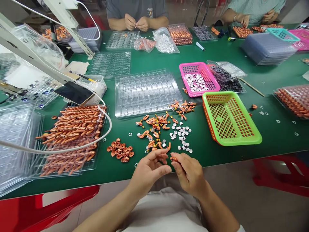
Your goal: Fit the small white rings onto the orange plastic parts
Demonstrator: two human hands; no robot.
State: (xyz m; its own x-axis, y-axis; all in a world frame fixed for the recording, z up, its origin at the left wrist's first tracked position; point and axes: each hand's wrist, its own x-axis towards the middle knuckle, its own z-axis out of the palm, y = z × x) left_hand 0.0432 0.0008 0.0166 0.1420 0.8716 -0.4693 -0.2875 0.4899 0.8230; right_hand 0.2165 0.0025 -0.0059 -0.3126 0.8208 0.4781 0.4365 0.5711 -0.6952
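Near the table's front edge, my right hand pinches a small orange-brown plastic piece between thumb and fingers. Facing it, my left hand has its fingers curved and its thumb apart, with nothing visible in its grasp. Just beyond the fingers lies a loose pile of orange curved pieces, some with yellow and silvery parts. Beside that pile are several small white round pads, some showing black. Left of my left hand sits a heap of copper-coloured cup-shaped pieces.
A clear moulded tray lies beyond the piles. To the right stand a green basket and a pink basket holding white pads. Filled trays, a white cable and a phone are left. Two people work across the table.
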